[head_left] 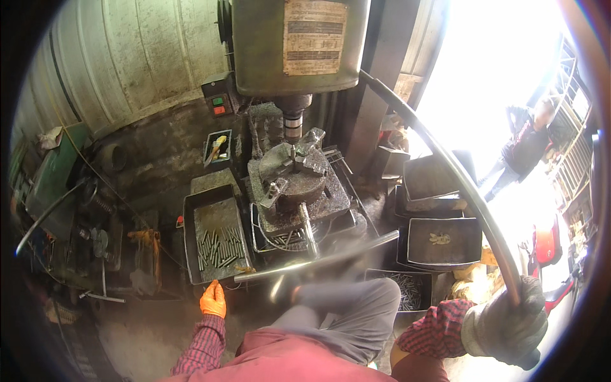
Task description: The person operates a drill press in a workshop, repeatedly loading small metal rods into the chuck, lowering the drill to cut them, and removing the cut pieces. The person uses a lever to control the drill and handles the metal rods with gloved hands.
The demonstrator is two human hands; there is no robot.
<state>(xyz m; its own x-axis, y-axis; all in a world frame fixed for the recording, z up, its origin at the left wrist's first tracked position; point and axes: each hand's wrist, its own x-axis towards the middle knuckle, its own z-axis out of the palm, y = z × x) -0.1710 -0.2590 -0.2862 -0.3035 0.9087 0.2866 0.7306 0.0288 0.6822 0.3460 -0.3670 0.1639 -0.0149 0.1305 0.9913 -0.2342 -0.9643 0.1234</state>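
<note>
My left hand (213, 300), in an orange glove, is at the near edge of a metal tray (186, 223). Its fingertips are pinched together; whatever they may hold is too small to make out. Several short metal pins (219, 248) lie in that tray. Far to the right, my right hand (506, 321), in a grey glove, is wrapped round the lower end of a long curved lever (455, 169) of a drill press (261, 54). Under the press head, the drill chuck (293, 124) points down at a clamping fixture (296, 175) covered in metal chips.
A long metal bar (318, 258) crosses in front of the fixture, above my knees. Stacked bins (445, 242) stand right of the press, with a bin of metal pieces (410, 291) below. A switch box (218, 102) hangs behind. A person (525, 140) stands outside at the right.
</note>
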